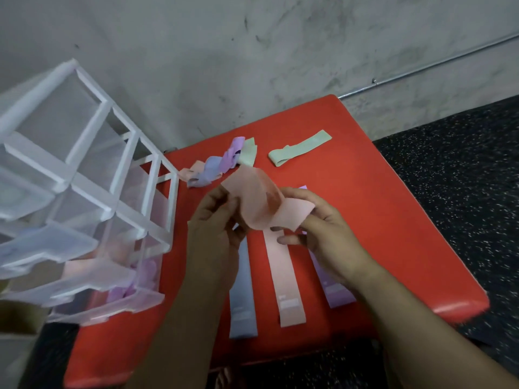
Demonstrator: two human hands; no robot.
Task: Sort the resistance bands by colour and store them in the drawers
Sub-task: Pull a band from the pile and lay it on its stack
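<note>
Above the red counter (pixel 393 220), the left hand (pixel 216 217) and right hand (pixel 317 228) each pinch an end of a pink band (pixel 258 203), probably straightening it to lie on the pink strip (pixel 283 276) set between a blue band (pixel 243 290) and a purple band (pixel 331 284), drawers (pixel 92 175) standing alongside.

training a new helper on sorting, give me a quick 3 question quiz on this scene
1. True or false: the green band lies inside the drawer unit.
2. Which colour is the band gripped by the left hand and right hand? A green, B pink, C purple.
3. Fill in: ___ bands lie flat in a row on the red bench beneath the hands.
Key: 1 false, it lies on the bench; 2 B; 3 three.
</note>
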